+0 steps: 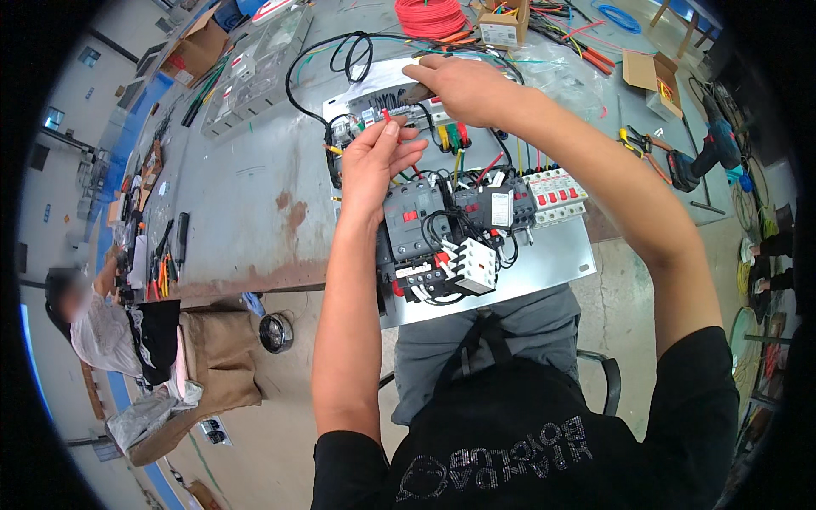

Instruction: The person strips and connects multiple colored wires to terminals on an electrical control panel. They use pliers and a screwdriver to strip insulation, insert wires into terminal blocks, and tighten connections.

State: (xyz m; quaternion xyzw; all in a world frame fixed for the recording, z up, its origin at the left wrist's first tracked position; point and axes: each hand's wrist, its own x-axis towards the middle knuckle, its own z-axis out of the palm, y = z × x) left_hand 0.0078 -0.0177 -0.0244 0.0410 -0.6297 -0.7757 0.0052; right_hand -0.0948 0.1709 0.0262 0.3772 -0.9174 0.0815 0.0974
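Note:
A metal mounting plate (557,263) with electrical parts lies before me, its near edge over my lap. My left hand (378,161) is at its far left part, thumb and forefinger pinched on a red wire end (388,116) beside a row of terminals (382,112). My right hand (463,89) reaches over the plate's far side, fingers bent around something dark that I cannot make out. Nearer me are dark contactors (412,217), a white auxiliary block (474,266) with black wires, and a row of white breakers (557,195) with red levers. Yellow, green and red cable ends (453,136) stand between them.
A red wire coil (429,17) and cardboard boxes (653,81) lie at the back. Pliers (642,140) and a cordless drill (710,157) are at right. Screwdrivers (166,259) lie left, near another person (106,331). A black cable (293,81) loops behind the plate.

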